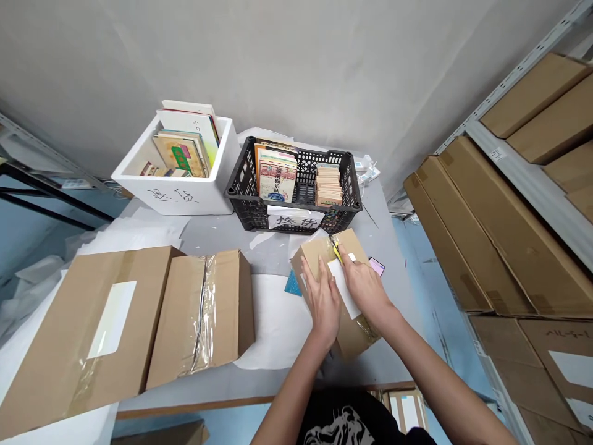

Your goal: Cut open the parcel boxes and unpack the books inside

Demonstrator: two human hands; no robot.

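A taped cardboard box [356,339] with a white label [343,288] lies at an angle on the table in front of me. My right hand [364,283] grips a yellow box cutter [336,250], its tip at the tape near the box's far edge. Flat on the box's top, just left of the label, rests my left hand [323,303] with its fingers stretched out. A blue flat piece [293,284] sticks out on the left of the box. To the right lies a phone [377,266] with a lit screen.
Two more cardboard boxes [160,309] stand on the table at left. Behind are a black plastic crate [250,213] and a white foam box [220,188], both holding books. White paper [273,321] covers part of the table. Shelves [532,164] with cartons rise at right.
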